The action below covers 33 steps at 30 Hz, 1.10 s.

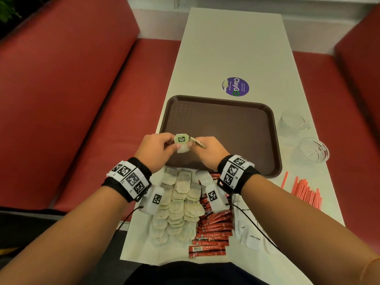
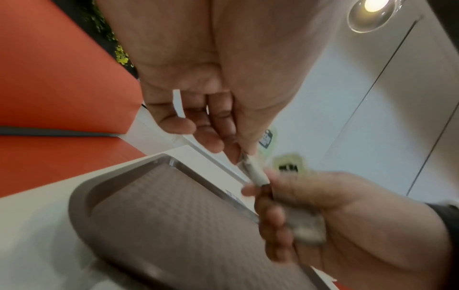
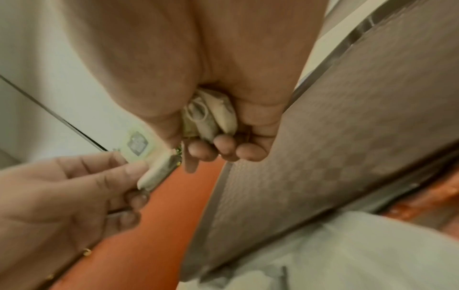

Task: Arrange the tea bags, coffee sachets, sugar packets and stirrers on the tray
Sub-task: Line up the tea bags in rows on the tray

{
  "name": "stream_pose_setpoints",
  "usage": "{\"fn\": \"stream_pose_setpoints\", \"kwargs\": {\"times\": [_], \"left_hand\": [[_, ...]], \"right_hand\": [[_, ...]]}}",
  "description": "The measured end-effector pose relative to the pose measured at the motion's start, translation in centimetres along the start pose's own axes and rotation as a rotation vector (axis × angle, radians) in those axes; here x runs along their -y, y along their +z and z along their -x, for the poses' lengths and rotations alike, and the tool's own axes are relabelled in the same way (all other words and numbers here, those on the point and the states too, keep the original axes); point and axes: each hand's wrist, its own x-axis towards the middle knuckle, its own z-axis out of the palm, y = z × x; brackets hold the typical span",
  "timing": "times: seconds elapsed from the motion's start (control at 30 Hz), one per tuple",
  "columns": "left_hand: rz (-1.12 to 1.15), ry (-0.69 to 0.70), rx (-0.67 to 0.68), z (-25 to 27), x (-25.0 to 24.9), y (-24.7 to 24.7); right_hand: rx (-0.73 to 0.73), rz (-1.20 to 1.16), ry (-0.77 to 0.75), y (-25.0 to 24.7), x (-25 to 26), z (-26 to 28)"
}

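Your tray (image 1: pixel 224 120) was matt brown plastic with a fine woven texture, your tea bags (image 1: pixel 181 204) thin fibrous paper, the coffee sachets (image 1: pixel 213 229) glossy red foil, the two cups (image 1: pixel 310 151) clear patterned glass, the table (image 1: pixel 232 48) smooth matt white, the benches (image 1: pixel 67 83) red vinyl-looking upholstery.

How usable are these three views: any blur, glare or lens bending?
Head view: sharp at the tea bag, edges bent by the wide lens. Left wrist view: ceiling lamp flares, right hand smeared. Right wrist view: soft throughout, tray weave blurred.
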Motion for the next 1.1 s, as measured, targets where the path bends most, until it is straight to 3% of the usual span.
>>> {"fn": "stream_pose_setpoints", "kwargs": {"times": [0.17,0.4,0.7,0.83,0.97,1.1], "left_hand": [[-0.029,-0.107,-0.064,-3.9,2.2,-0.7],[-0.080,-0.251,-0.057,-10.6,4.2,-0.7],[-0.180,-0.397,-0.066,-17.3,5.9,0.5],[-0.212,-0.403,-0.054,-18.9,5.9,0.9],[-0.301,-0.310,-0.063,-19.9,5.5,1.3],[-0.478,-0.227,0.158,-20.0,4.4,1.8]], "right_hand": [[0.137,0.269,0.168,0.8,-2.0,0.1],[0.150,0.127,0.229,0.9,-3.5,1.3],[0.200,0.094,0.191,0.0,-3.7,2.2],[0.162,0.008,0.184,-0.5,-4.3,2.1],[0.087,-0.092,0.182,-1.1,-4.6,1.4],[0.064,-0.073,0.119,-2.0,-4.5,0.3]]}}
